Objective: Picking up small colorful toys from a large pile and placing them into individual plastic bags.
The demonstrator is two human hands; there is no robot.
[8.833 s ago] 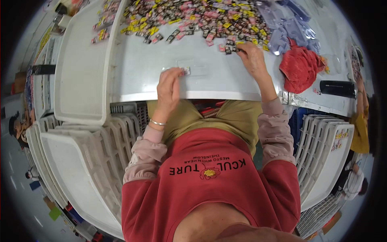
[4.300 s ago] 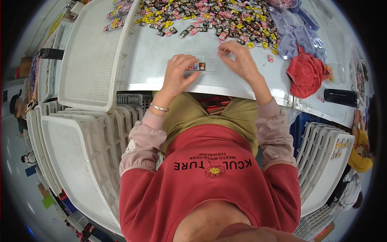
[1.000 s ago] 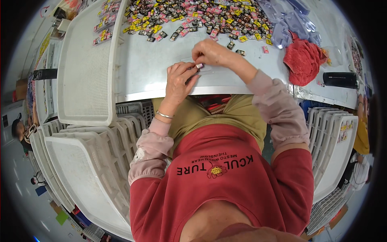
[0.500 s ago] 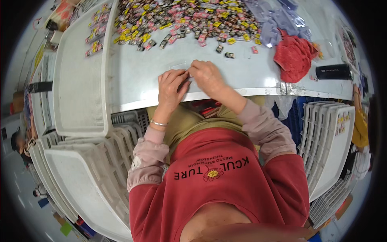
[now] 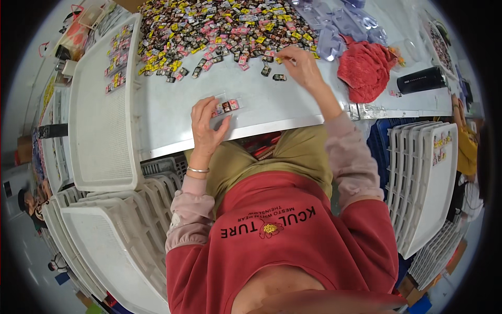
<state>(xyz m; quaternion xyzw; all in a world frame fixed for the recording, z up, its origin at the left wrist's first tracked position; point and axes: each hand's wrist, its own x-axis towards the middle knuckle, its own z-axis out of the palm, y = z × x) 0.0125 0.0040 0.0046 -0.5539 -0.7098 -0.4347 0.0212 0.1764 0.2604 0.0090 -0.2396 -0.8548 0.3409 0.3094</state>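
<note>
In the head view, a clear, flat plastic tray (image 5: pixel 224 97) bearing a row of small pink-and-dark pieces (image 5: pixel 227 107) is set on the pale, smooth counter (image 5: pixel 170 112), its left end touched by the unclenched left hand (image 5: pixel 207 124). By the multicoloured heap (image 5: pixel 209 34), the right hand's (image 5: pixel 304 68) grasp cannot be told.

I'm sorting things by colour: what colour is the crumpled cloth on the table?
The crumpled cloth is red; the head view shows it best.

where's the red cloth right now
In the head view, the red cloth lies on the table at right, between the right hand and the black cylinder.
</note>
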